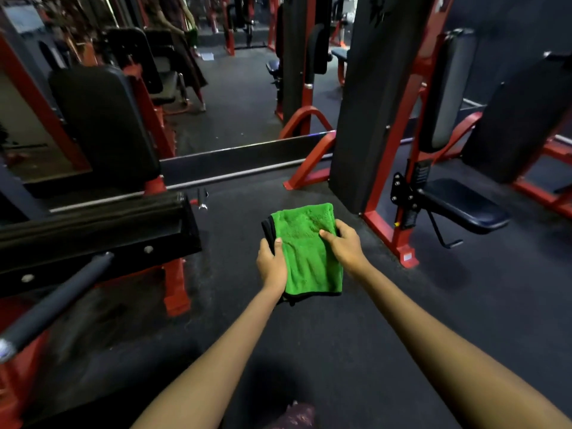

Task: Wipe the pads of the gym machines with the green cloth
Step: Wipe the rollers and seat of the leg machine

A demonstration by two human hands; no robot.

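A folded green cloth (305, 249) with a dark edge hangs in front of me above the dark floor. My left hand (272, 263) grips its left edge, thumb on top. My right hand (345, 243) holds its right edge, thumb pressed onto the green side. To the left stands a machine with a tall black back pad (105, 125) and a long black pad (93, 224) below it. On the right a red-framed machine has a dark seat pad (464, 204) and an upright back pad (448, 88).
A mirror (232, 88) along the far wall reflects the gym and a person. A black padded bar (55, 301) juts in at lower left. Another black pad (520, 119) stands at far right. Dark rubber floor (402, 305) lies between the machines.
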